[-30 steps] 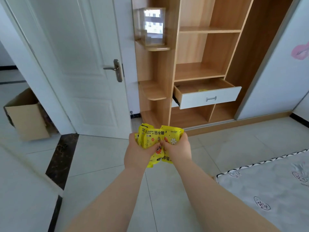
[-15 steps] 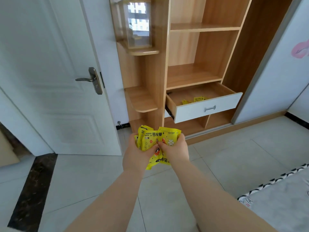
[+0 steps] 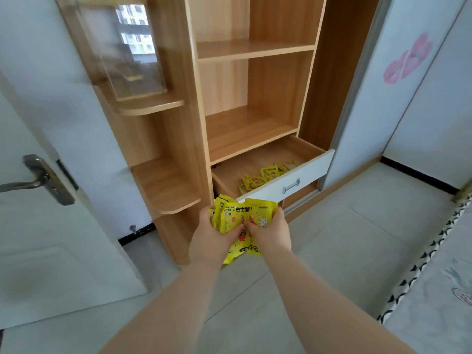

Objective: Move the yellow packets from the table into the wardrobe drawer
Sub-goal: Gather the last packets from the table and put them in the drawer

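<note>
Head-worn view, looking forward and down, wardrobe (image 3: pixel 255 98) near ahead

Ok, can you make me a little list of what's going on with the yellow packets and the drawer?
left hand: grips the bunch of yellow packets
right hand: grips the same bunch
bunch: near the drawer, not in it yet
drawer: pulled open, white front
in the drawer: loose packets
beside: white door, metal handle
</note>
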